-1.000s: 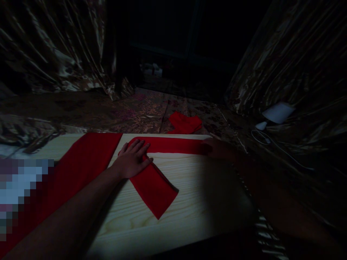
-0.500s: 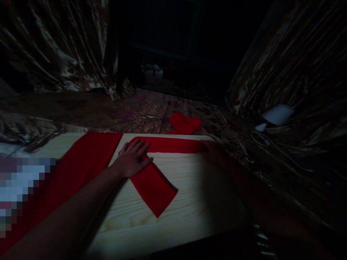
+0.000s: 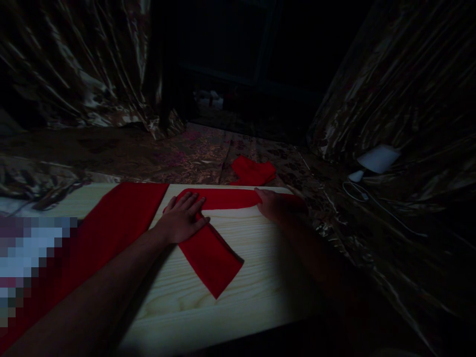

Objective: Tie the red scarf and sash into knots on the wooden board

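Note:
A long red cloth strip [image 3: 226, 199] lies along the far edge of the pale wooden table [image 3: 178, 297]. At its left end it turns, and a folded tail points toward me. My left hand [image 3: 182, 218] rests flat on that bend, fingers spread, pressing the fabric down. Farther right, my right hand [image 3: 272, 204] is closed about the strip's near edge, thumb and fingers on the cloth; shadow hides part of the grip. Past this hand the strip runs on to the table's right corner. A wider red cloth [image 3: 122, 218] lies flat on the left, partly behind my left forearm.
Beyond the table, a crumpled red cloth [image 3: 253, 170] lies on a patterned cover [image 3: 201, 148]. A white lamp [image 3: 378, 158] with a cord lies to the right. Shiny curtains [image 3: 92, 74] hang on both sides. The room is dark.
My right hand has slid left along the strip, from near its right corner toward the middle, and more cloth shows to its right. My left hand has stayed in place.

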The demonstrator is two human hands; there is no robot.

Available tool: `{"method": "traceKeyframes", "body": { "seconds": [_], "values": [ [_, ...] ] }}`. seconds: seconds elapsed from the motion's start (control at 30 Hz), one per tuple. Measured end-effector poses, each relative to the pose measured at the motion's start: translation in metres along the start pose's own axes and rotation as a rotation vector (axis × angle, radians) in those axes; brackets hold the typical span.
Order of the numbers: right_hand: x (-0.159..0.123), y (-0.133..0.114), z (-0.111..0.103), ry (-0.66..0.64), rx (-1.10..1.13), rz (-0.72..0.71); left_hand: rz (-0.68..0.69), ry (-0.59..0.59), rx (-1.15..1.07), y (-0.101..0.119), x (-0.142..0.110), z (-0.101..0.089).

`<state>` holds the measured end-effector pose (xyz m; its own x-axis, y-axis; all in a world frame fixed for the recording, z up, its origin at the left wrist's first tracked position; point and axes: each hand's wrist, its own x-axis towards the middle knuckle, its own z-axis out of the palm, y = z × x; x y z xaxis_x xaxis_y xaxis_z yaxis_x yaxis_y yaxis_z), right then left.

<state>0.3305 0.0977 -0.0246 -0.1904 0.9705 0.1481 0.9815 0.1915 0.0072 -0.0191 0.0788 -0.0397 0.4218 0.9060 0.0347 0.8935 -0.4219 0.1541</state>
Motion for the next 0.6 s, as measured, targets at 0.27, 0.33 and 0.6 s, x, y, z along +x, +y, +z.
{"method": "traceKeyframes", "body": {
  "seconds": [0.27, 0.33, 0.6],
  "values": [
    [0.028, -0.021, -0.034, -0.116, 0.008, 0.207, -0.007, -0.016, -0.015, 0.003, -0.001, -0.003],
    [0.037, -0.025, -0.041, -0.150, 0.030, 0.199, -0.017, -0.023, -0.020, 0.004, -0.001, -0.005],
    [0.044, -0.042, -0.044, -0.216, 0.069, 0.000, -0.009, 0.008, -0.055, 0.002, 0.000, 0.000]
  ]
}}
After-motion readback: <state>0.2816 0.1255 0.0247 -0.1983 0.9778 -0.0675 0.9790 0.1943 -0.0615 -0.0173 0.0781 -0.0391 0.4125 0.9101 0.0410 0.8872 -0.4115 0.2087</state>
